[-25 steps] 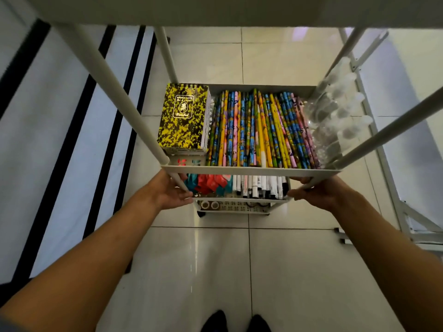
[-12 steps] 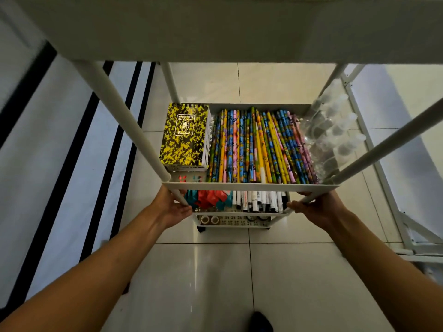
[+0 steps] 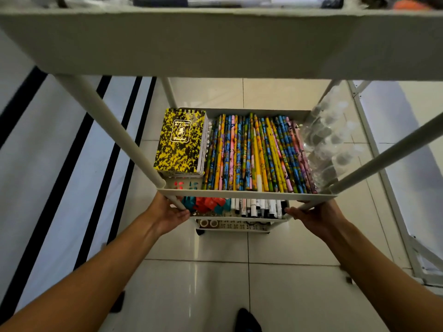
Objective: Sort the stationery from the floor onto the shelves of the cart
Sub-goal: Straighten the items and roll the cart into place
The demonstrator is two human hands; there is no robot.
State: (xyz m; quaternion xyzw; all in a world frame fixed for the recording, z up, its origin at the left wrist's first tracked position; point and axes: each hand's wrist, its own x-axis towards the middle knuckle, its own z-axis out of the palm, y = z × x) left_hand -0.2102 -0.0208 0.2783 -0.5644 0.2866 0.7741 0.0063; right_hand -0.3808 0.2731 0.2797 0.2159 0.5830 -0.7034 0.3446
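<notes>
Your left hand [image 3: 170,213] and right hand [image 3: 314,215] each grip a corner post of the white metal tiered cart [image 3: 247,195]. Beyond, at 12 o'clock, patterned colourful pencils [image 3: 259,154] fill the shelf beside the yellow-black spiral notebook [image 3: 179,142]. Move the cart evenly, keeping it level.

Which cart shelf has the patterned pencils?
The second shelf down, directly under the top tray. Its pencils lie between the yellow-black notebooks and clear bottles; the shelf below holds white markers.

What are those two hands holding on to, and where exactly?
The cart. The left hand and the right hand each grip a front corner post just under the pencil shelf.
</notes>
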